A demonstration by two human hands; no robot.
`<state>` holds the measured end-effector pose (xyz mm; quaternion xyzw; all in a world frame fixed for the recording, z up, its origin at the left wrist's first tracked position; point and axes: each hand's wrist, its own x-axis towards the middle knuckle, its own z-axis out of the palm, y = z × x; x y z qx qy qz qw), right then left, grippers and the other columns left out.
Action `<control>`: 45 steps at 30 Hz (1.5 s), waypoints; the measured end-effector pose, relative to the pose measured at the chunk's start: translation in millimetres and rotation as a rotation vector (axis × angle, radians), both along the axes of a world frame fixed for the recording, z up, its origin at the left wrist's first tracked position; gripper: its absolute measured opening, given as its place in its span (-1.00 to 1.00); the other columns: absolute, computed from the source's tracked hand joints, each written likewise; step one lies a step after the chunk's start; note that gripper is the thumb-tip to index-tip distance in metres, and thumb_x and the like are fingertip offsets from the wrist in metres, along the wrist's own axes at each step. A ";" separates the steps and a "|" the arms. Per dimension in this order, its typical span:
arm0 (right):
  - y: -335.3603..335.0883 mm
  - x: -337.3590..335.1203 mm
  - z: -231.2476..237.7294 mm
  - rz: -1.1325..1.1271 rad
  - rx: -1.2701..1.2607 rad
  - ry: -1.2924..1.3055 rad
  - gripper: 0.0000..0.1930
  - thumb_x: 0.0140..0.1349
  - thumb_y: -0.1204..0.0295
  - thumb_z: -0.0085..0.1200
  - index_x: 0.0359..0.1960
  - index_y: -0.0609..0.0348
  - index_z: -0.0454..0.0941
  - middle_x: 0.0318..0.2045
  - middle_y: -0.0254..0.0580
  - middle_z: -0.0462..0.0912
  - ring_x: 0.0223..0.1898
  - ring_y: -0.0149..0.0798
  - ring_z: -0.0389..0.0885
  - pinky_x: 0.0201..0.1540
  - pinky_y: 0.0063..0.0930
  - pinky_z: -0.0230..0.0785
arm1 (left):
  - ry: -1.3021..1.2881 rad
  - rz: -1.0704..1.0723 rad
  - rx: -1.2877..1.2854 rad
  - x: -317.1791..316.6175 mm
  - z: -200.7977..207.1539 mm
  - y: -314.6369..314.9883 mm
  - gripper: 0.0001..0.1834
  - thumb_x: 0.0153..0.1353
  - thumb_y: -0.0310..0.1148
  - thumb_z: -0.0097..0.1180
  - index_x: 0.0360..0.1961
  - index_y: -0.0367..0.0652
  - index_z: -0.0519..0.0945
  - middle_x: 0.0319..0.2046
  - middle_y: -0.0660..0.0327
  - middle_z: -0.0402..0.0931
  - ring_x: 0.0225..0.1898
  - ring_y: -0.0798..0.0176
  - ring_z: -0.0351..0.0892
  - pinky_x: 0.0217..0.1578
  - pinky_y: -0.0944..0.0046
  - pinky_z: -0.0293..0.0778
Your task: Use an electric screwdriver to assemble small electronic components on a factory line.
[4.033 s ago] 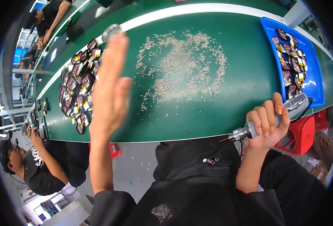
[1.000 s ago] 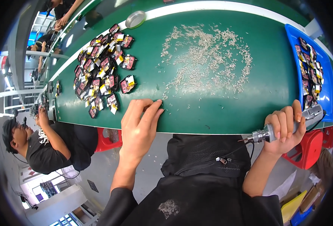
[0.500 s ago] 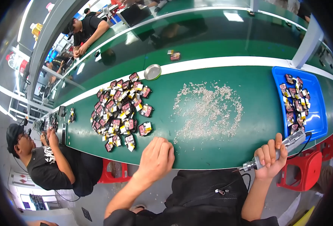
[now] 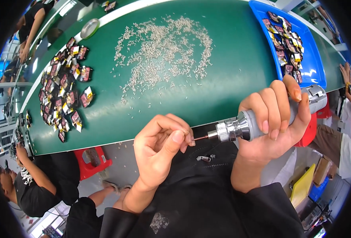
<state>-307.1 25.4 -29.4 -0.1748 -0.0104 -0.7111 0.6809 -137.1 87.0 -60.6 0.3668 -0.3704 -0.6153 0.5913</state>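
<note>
My right hand (image 4: pixel 272 119) is wrapped round a grey electric screwdriver (image 4: pixel 245 127) with a silver collar, held nearly level above the table's near edge. Its thin bit (image 4: pixel 201 138) points left and its tip meets the fingertips of my left hand (image 4: pixel 161 146). Those fingers are pinched together at the tip; anything between them is too small to make out. Beyond both hands, many tiny silvery pieces that look like screws (image 4: pixel 153 49) lie scattered over the green tabletop (image 4: pixel 239 67).
Left on the table spreads a cluster of small black modules (image 4: pixel 60 93) with yellow and white parts. A blue tray (image 4: pixel 312 59) at the far right holds similar ones. A round metal dish (image 4: pixel 90 28) stands at the back left. Red stools (image 4: pixel 90 160) and other people flank the table.
The screwdriver has swung up and left, nearer to me. My left hand has risen from beside the table's edge and turned, its fingertips now at the bit. The view has shifted too.
</note>
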 end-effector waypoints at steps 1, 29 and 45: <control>2.1 0.4 -0.8 -0.001 0.010 0.004 -0.83 0.35 0.34 -0.13 -0.33 0.16 0.31 -0.73 -0.41 0.24 -0.75 -0.49 0.23 -0.56 -0.56 0.19 | 0.091 -0.021 0.003 -1.9 -2.0 2.0 -0.90 0.29 -0.52 0.01 -0.31 -0.37 0.46 -0.40 0.04 0.49 -0.43 0.34 0.46 -0.44 0.41 0.37; 3.7 -1.5 -9.4 -0.083 0.087 0.078 -0.86 0.34 0.40 -0.11 -0.37 0.14 0.28 -0.75 -0.44 0.21 -0.77 -0.54 0.18 -0.58 -0.61 0.15 | -0.641 0.084 -0.343 -10.8 -7.9 -2.1 -0.95 0.13 -0.70 0.10 -0.38 -0.44 0.48 -0.45 0.03 0.51 -0.47 0.30 0.46 -0.45 0.38 0.40; -16.5 -7.3 -30.9 -0.230 0.274 0.054 -0.87 0.35 0.39 -0.21 -0.36 0.14 0.27 -0.76 -0.42 0.15 -0.77 -0.51 0.10 -0.62 -0.56 0.12 | -1.531 0.490 -0.611 104.6 42.0 -141.9 -0.93 0.17 -0.50 0.13 -0.33 -0.27 0.54 -0.45 0.17 0.58 -0.52 0.33 0.49 -0.49 0.36 0.35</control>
